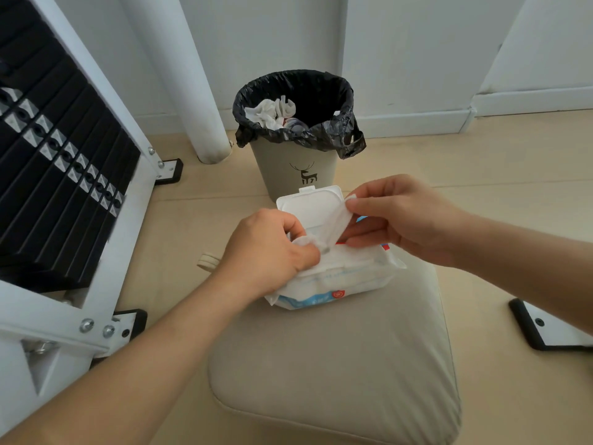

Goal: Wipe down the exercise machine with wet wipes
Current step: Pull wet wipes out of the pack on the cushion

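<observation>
Head view: wet wipes pack (337, 281) lies lid-open on the beige cushion (337, 364) beside the exercise machine (64, 175), left hand (266, 248) fingers (301, 252) pinched tight on the bunched wipe (338, 220) at the slot, right hand (401, 216) pinching its free edge; best pull slowly, since the pack looks light enough to lift.

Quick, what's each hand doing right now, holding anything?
Left hand: closed, pinching a wet wipe at the opening of the pack.
Right hand: closed, pinching the wet wipe's upper edge beside the open lid.
</observation>
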Tool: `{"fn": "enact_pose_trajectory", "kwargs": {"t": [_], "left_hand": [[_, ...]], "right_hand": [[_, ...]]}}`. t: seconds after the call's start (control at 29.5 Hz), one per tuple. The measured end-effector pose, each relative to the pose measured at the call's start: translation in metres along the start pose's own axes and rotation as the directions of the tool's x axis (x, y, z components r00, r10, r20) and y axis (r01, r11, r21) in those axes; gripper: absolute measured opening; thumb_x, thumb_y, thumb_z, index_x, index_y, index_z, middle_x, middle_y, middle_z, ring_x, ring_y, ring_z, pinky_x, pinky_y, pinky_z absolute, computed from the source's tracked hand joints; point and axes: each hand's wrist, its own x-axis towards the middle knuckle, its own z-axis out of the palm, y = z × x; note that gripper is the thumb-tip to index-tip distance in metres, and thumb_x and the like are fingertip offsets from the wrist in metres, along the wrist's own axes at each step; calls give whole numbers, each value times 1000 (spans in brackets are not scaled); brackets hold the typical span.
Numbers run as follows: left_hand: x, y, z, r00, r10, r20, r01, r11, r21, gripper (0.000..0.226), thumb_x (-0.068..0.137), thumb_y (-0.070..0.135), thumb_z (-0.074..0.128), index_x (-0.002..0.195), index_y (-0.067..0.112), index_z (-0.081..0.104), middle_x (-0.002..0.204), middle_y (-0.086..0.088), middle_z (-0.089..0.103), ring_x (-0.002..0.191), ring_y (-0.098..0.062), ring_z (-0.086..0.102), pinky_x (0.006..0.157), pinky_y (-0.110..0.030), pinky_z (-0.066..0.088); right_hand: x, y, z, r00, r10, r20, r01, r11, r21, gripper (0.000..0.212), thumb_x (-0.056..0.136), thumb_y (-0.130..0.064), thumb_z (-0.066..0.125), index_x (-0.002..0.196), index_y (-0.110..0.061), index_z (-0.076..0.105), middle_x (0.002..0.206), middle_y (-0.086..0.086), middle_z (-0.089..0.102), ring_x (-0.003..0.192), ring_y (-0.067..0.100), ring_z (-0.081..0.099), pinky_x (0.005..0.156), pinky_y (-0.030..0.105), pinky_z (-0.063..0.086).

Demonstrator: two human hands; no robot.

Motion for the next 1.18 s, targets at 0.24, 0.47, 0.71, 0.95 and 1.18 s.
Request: {"fn": "enact_pose_trajectory", "kwargs": {"t": [0.24, 0.47, 0.71, 0.95, 1.18], "left_hand": [[0, 8, -6, 996, 89, 14, -90, 986, 142, 11, 70, 19, 68, 68, 24, 58, 69, 8, 52, 60, -8, 46, 52, -21, 35], [-6, 13, -7, 960, 272, 68, -279, 912, 302, 15, 74, 22, 66, 69, 31, 55, 70, 10, 50, 68, -10, 45, 57, -23, 30], [-8, 5, 2, 928, 363, 81, -370, 876, 309, 9, 78, 23, 65, 78, 32, 65, 80, 10, 52, 75, -10, 45, 66, -24, 34], [-8, -7, -1, 847, 525, 81, -526, 811, 256, 14, 78, 20, 68, 87, 28, 76, 84, 6, 60, 76, -15, 53, 67, -24, 39], [-5, -6, -2, 764, 593, 256, -638, 631, 442, 43, 82, 34, 34, 90, 26, 75, 84, -1, 48, 76, -23, 49, 59, -31, 46]], "right_hand": [[-4, -6, 3, 994, -56, 92, 40, 986, 164, 15, 96, -6, 50, 86, -5, 60, 85, 17, 67, 75, 27, 69, 69, 31, 62], [6, 5, -1, 1000, 3, 27, -7, 992, 122, 20, 98, -11, 49, 81, -10, 58, 76, 13, 55, 61, 19, 47, 35, 15, 24], [1, -9, -10, 976, -51, 212, 165, 810, -562, 12, 90, -27, 68, 88, -15, 65, 75, 5, 63, 65, 14, 54, 56, 27, 45], [-2, -17, 8, 924, -202, 326, 358, 149, -922, 13, 93, -26, 60, 99, -18, 67, 91, -4, 63, 89, 18, 54, 78, 28, 41], [-5, -17, -1, 988, -137, 71, 154, 830, -537, 18, 98, -7, 52, 80, -8, 52, 90, 18, 63, 78, 29, 72, 71, 38, 61]]}}
